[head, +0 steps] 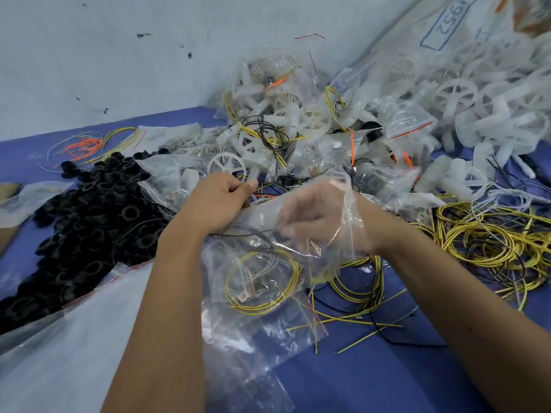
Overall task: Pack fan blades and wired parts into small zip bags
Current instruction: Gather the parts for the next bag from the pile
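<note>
A clear zip bag (pixel 298 222) is held up at the middle of the blue table (pixel 387 383). The right hand (pixel 313 222) is thrust inside it, fingers loosely curled; whether they hold anything I cannot tell through the plastic. The left hand (pixel 220 201) pinches the bag's edge, fingers curled. Below hangs another bag with a yellow wire coil (pixel 262 284). Black rings (pixel 89 222) are heaped left, white fan blades (pixel 447 114) behind, loose yellow wires (pixel 492 242) right.
</note>
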A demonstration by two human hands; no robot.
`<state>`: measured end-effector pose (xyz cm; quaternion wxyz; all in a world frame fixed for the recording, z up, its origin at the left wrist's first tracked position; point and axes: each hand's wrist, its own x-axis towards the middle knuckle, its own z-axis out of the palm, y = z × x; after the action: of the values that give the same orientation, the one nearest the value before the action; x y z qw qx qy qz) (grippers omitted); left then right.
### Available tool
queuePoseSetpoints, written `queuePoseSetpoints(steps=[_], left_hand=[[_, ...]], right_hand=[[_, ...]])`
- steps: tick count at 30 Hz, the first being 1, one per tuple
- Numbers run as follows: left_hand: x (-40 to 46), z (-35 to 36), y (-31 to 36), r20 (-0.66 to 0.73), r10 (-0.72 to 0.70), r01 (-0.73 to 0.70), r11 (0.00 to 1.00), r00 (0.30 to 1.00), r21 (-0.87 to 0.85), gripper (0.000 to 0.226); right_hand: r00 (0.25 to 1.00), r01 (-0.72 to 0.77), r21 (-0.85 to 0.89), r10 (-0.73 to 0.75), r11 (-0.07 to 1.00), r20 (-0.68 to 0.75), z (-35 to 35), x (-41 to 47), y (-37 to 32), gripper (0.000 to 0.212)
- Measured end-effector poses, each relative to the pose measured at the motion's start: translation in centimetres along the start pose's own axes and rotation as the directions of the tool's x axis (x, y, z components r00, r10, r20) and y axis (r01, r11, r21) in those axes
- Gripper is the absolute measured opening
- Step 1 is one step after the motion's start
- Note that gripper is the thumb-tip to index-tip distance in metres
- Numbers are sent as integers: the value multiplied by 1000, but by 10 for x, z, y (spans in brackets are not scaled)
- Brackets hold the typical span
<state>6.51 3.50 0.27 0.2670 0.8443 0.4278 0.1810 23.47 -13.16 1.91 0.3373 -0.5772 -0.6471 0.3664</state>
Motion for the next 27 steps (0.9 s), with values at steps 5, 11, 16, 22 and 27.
queuePoseSetpoints(steps=[5,11,16,22,27], left_hand=[[2,3,-6,-35,-17,17,1000,999,0,52],[5,3,-15,-51,-73,68,993,996,-94,57],[0,-2,-12,112,-110,143,928,988,-343,66],[-4,2,7,140,-45,93,929,989,-358,60],[-5,11,25,164,23,30,948,986,-316,59]], right_hand=[[958,-266,1,264,964,109,8,-15,-46,73],[851,-499,-310,526,809,3,-3,-5,14,34],[929,-303,-464,366,833,52,13,-9,11,41],[998,17,-393,8,919,62,42,4,-23,39],[962,-50,-185,96,981,254,18,-21,-25,89]])
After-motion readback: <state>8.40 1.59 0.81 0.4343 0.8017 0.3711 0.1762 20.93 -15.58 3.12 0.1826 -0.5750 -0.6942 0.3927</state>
